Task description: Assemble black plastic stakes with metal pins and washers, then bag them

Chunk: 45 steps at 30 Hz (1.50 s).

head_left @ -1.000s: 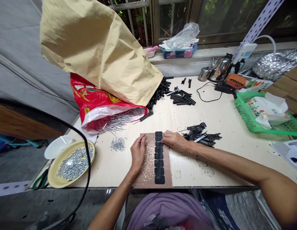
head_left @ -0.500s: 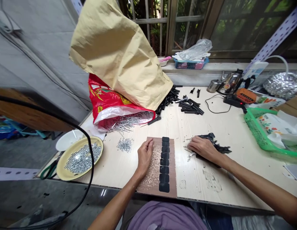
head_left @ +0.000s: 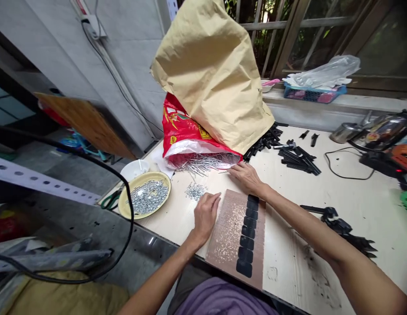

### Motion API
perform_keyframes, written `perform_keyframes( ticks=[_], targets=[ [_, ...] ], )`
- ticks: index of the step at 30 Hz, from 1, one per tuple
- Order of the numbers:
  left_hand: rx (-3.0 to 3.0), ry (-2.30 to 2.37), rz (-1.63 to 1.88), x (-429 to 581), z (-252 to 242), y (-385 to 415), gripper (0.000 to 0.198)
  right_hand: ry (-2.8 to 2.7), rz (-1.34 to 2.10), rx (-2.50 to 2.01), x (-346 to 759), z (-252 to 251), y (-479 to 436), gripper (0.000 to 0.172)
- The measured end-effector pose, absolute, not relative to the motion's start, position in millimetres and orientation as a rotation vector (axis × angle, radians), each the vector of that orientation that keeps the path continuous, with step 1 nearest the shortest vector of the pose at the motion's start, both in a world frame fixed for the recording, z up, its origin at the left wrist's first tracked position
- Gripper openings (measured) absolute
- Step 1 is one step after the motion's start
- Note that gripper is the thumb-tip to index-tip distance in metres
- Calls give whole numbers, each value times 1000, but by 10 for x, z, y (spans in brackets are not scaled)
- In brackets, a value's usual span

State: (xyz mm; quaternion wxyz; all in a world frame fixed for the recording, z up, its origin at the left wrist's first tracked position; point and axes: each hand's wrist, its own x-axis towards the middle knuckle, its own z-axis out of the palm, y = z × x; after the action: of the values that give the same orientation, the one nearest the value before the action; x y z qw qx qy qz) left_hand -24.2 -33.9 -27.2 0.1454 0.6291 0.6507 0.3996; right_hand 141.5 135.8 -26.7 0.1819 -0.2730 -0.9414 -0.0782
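Note:
My left hand rests by the left edge of a brown board. Its fingers are curled together, and whatever they may hold is too small to make out. On the board sits a slanting row of black rounded pads, with pale specks to their left. My right hand reaches over the board's far end to the mouth of a red bag. Thin metal pins spill from that bag. The right fingertips are close together at its right corner; what is between them is unclear.
A yellow bowl of small metal parts stands left, near a small metal pile. Black plastic parts lie in a back pile and a right pile. A large tan paper sack leans behind. A black cable crosses the left.
My right hand has moved left from the black parts on the right to the red bag's mouth. My left hand stays beside the board. The view has turned left.

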Motion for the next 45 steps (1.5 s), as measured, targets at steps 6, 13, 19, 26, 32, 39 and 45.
perform_keyframes(
  ticks=[6,13,19,26,32,39,45],
  targets=[
    [2209,2243,712,-764,-331,-115,25,-2714,-309,-781,1213,-504,1539,20],
    [2427,2055,501,-861,-443,131,15,-2568,-135,-784,1423,-421,1365,25],
    [1547,1762,1205,-746,-248,112,18,-2296,251,-884,1470,9,736,26],
    [442,944,1249,-348,-13,40,25,-2282,293,-942,1475,225,308,23],
    [432,919,1229,-173,85,-25,21,-2295,211,-1028,1655,261,217,23],
    [468,945,1252,5,132,-26,27,-2317,28,-1080,1756,335,109,27],
    [685,1058,1346,106,114,-20,29,-2312,-24,-1165,1779,336,59,25]
  ],
)
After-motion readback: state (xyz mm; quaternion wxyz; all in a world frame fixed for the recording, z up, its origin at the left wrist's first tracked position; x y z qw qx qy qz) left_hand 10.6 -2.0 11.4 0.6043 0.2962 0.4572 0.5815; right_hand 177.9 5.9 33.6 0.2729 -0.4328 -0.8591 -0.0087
